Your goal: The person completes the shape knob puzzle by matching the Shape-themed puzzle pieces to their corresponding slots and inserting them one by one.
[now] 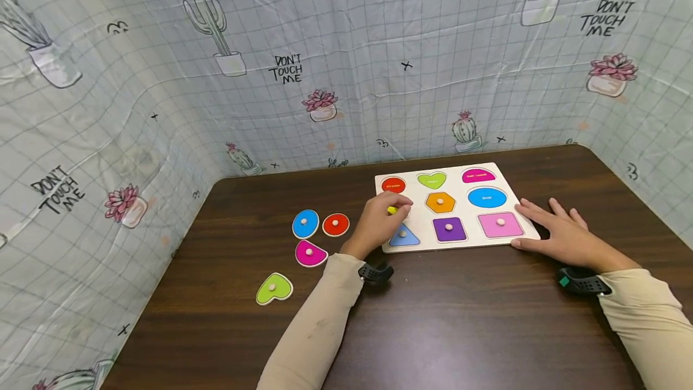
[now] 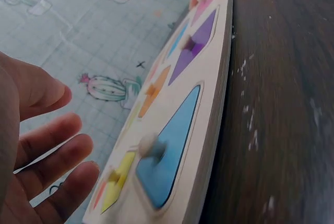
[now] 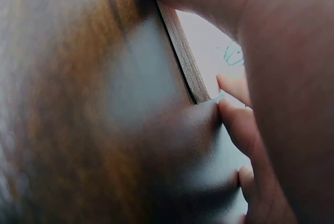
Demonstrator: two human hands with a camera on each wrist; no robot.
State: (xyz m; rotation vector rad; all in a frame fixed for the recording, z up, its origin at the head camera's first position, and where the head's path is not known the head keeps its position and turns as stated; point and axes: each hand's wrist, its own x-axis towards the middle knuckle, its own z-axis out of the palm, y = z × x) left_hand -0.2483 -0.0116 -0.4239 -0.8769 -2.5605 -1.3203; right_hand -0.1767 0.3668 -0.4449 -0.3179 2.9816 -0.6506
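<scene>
A wooden knob puzzle board (image 1: 472,235) lies on the table. My left hand (image 1: 379,221) is over its left side, above a yellow piece (image 2: 119,182) that sits in the board. In the left wrist view the fingers are spread and loosely bent, apart from the knobs. Beside that piece is a blue triangle (image 2: 175,153). An orange hexagon (image 1: 433,203), a purple square (image 1: 457,230) and a pink rectangle (image 1: 489,226) also sit in the board. My right hand (image 1: 557,233) rests at the board's right edge, fingers extended, thumb at the near corner.
Left of the board lie loose knobbed pieces: a blue oval (image 1: 300,229), a red circle (image 1: 331,230), a magenta half round (image 1: 317,257) and a green heart (image 1: 278,295). The dark wooden table (image 1: 444,318) meets a cactus-print cloth (image 1: 379,77) behind and at the sides.
</scene>
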